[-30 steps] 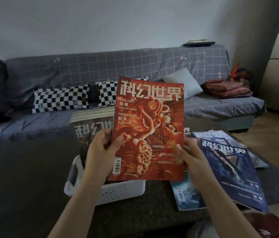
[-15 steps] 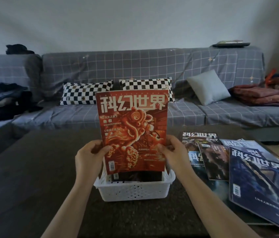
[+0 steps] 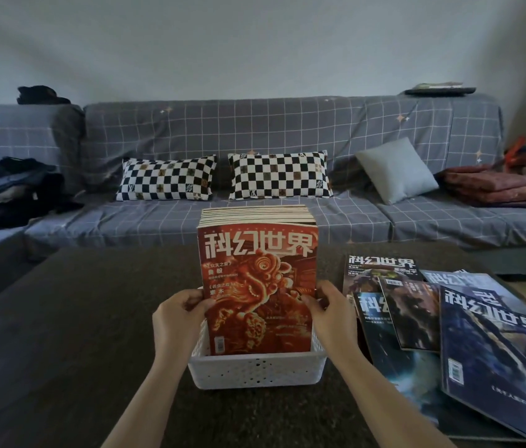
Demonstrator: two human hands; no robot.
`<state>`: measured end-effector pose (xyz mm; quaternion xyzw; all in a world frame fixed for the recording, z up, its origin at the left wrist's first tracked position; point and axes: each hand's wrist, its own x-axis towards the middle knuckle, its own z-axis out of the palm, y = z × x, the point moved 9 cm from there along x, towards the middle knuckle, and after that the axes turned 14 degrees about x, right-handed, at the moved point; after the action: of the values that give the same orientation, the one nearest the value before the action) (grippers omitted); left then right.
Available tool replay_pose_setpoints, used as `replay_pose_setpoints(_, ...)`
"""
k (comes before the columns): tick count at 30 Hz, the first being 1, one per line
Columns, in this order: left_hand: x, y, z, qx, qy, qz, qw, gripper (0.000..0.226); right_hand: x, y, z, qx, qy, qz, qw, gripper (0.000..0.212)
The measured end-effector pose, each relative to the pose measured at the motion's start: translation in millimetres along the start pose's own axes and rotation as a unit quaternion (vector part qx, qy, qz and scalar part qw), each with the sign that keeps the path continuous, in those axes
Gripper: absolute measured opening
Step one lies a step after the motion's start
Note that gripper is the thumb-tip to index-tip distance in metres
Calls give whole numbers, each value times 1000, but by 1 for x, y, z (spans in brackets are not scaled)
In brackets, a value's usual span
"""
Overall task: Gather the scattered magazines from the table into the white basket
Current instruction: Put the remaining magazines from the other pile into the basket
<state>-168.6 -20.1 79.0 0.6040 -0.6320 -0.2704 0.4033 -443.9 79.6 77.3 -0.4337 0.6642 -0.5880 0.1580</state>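
Note:
A red magazine [image 3: 256, 286] stands upright at the front of the white basket [image 3: 255, 370], its lower edge inside. Behind it several more magazines [image 3: 256, 215] stand upright in the basket, only their top edges showing. My left hand [image 3: 179, 315] grips the red magazine's left edge. My right hand [image 3: 329, 313] grips its right edge. Several magazines lie scattered on the dark table to the right: a large blue one [image 3: 500, 360] nearest, a dark one [image 3: 416, 315] and another [image 3: 378, 270] farther back.
The dark table [image 3: 71, 334] stretches to the left of the basket. Behind it runs a grey checked sofa [image 3: 255, 130] with two checkered pillows [image 3: 167, 179], a grey cushion [image 3: 395, 171], folded red blankets [image 3: 497, 185] and a pile of clothes [image 3: 12, 189].
Both hands have lowered the red magazine from chest height into the front of the basket. My view has shifted left and centred on the basket.

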Motion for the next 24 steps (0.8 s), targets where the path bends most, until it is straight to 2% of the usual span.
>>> replay_pose_setpoints(5,-2,-2,2,10,18,-1,1000,14,-1,0,1,-2,22,-14,1000,21)
replay_pose_setpoints(9,-4,-1,-2,8,53,7,999,20,0,7,-3,35,52,13,998,43)
replay_pose_setpoints(12,-7,5,0,53,54,47,996,30,2,8,6,30,13,20,999,55)
replay_pose_setpoints(16,-5,6,9,79,35,71,994,34,2,4,17,9,-46,-1,999,53)
replay_pose_setpoints(24,-6,12,9,109,33,81,990,37,1,0,16,-26,-42,-31,998,50)
